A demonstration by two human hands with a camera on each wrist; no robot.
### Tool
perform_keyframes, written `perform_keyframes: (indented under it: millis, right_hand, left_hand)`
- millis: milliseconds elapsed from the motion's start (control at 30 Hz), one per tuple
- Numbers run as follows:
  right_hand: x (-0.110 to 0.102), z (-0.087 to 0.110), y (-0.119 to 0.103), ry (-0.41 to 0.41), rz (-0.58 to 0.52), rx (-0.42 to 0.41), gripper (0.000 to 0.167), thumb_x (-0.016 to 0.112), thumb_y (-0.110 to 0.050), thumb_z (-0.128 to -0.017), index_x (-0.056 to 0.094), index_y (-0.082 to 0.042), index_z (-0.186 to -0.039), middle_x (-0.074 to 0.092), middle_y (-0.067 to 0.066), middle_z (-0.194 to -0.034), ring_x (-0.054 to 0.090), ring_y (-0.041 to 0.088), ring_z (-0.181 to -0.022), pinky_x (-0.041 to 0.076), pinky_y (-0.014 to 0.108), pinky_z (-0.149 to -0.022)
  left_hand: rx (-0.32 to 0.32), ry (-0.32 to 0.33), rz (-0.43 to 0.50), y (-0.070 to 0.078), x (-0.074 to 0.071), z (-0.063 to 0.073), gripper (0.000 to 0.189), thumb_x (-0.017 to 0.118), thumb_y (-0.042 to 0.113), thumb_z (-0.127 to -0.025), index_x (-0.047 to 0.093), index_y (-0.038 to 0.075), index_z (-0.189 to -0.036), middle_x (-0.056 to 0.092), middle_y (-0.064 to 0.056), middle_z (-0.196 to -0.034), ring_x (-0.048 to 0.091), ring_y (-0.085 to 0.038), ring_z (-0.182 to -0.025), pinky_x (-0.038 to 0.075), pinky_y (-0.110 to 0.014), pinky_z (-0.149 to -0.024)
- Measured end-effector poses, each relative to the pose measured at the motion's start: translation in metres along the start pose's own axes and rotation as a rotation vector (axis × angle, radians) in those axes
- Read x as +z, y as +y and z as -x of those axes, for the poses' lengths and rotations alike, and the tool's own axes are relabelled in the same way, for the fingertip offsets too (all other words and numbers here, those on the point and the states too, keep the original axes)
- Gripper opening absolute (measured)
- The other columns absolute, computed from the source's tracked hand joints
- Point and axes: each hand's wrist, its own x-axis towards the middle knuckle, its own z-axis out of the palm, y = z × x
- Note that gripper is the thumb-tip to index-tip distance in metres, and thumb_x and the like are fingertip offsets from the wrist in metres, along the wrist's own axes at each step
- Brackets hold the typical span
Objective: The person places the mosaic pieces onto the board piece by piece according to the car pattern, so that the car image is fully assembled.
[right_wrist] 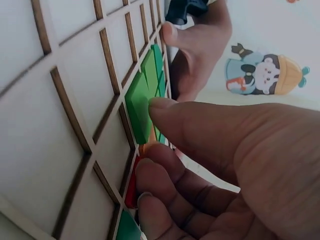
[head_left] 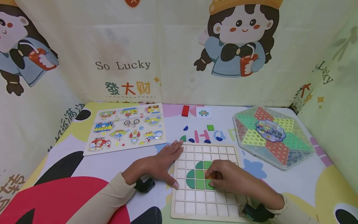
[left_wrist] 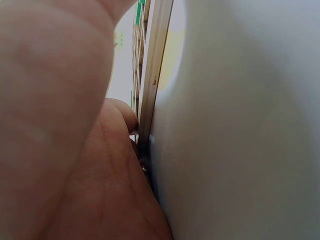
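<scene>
A wooden grid board (head_left: 190, 211) lies before me, with light-green square tiles (head_left: 199, 184) and dark-green rounded tiles (head_left: 190, 179) set in its middle cells. My left hand (head_left: 160, 161) is spread along the board's left side, thumb on the edge and fingertips at the upper corner. My right hand (head_left: 232, 175) bends over the tiles, thumb and index finger at either side of an orange tile (head_left: 208, 175). In the right wrist view, its thumb touches a green square tile (right_wrist: 137, 107). A red tile (right_wrist: 131, 187) and a dark-green tile (right_wrist: 128, 227) show beneath the other fingers.
Beyond the board lie a red rectangular tile (head_left: 185, 110), a pattern card (head_left: 204, 112), a loose green square (head_left: 210, 127) and several dark-blue half-round tiles (head_left: 207, 141). A vehicle puzzle board (head_left: 126, 130) lies left; a hexagonal game box (head_left: 274, 137) lies right.
</scene>
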Motion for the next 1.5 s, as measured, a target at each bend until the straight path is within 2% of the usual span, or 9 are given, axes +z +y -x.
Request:
perform_keyframes:
  millis: [100,267,467,667,967,1267,1500]
  right_hand:
    - [-0.002,-0.002,0.001,-0.004,-0.032,0.024,0.012,0.075,-0.010,-0.086,0.071,-0.018,-0.094,0.059,-0.015,-0.082,0.053,0.004,-0.070,0.049,0.023,-0.061]
    - [-0.010,-0.008,0.006,0.040,-0.065,0.050,0.009,0.074,-0.010,-0.088,0.070,-0.016,-0.094,0.061,-0.012,-0.083,0.054,0.006,-0.072,0.049,0.024,-0.063]
    - [-0.021,-0.016,0.017,0.125,-0.029,0.068,0.009,0.073,-0.011,-0.088,0.072,-0.013,-0.097,0.059,-0.009,-0.082,0.053,0.012,-0.071,0.048,0.025,-0.061]
    - [-0.031,-0.029,0.026,0.222,0.006,0.139,0.011,0.073,-0.008,-0.087,0.073,-0.013,-0.097,0.060,-0.006,-0.081,0.052,0.017,-0.074,0.047,0.025,-0.061]
    - [-0.039,-0.047,0.041,0.286,-0.036,0.079,0.010,0.071,-0.004,-0.088,0.074,-0.009,-0.096,0.065,-0.002,-0.089,0.055,0.018,-0.077,0.050,0.027,-0.067]
    - [-0.045,-0.061,0.052,0.328,-0.052,0.153,0.011,0.070,-0.008,-0.090,0.073,-0.006,-0.101,0.067,0.001,-0.091,0.058,0.019,-0.082,0.053,0.034,-0.077]
    - [-0.057,-0.074,0.071,0.382,-0.033,0.183,0.013,0.068,-0.008,-0.092,0.072,-0.002,-0.103,0.068,0.007,-0.095,0.062,0.024,-0.086,0.054,0.037,-0.077]
  left_hand:
    - [0.001,-0.001,-0.002,0.000,0.000,0.000,0.123,0.073,0.068,-0.069,0.008,0.014,-0.158,-0.010,0.003,-0.163,-0.017,-0.013,-0.145,-0.006,-0.039,-0.116]
    - [0.000,-0.004,-0.005,0.000,0.000,0.000,0.123,0.073,0.069,-0.069,0.007,0.014,-0.158,-0.011,0.004,-0.163,-0.017,-0.012,-0.145,-0.006,-0.039,-0.116]
    - [0.004,-0.006,-0.011,0.001,-0.001,-0.001,0.123,0.073,0.068,-0.070,0.008,0.013,-0.158,-0.011,0.003,-0.163,-0.017,-0.013,-0.145,-0.006,-0.040,-0.116]
    - [0.001,-0.003,-0.009,0.002,0.000,-0.001,0.123,0.073,0.068,-0.069,0.007,0.013,-0.158,-0.011,0.004,-0.162,-0.017,-0.013,-0.145,-0.006,-0.040,-0.116]
    - [-0.008,-0.007,-0.011,0.001,-0.001,-0.001,0.123,0.074,0.067,-0.069,0.008,0.014,-0.158,-0.010,0.004,-0.163,-0.016,-0.013,-0.145,-0.006,-0.040,-0.116]
    - [-0.004,-0.007,-0.009,0.002,-0.001,0.000,0.123,0.074,0.068,-0.069,0.009,0.014,-0.158,-0.010,0.003,-0.163,-0.016,-0.014,-0.145,-0.006,-0.040,-0.116]
    - [-0.010,-0.005,-0.002,0.003,-0.001,0.000,0.122,0.075,0.066,-0.069,0.009,0.013,-0.158,-0.009,0.002,-0.163,-0.015,-0.015,-0.145,-0.005,-0.041,-0.116]
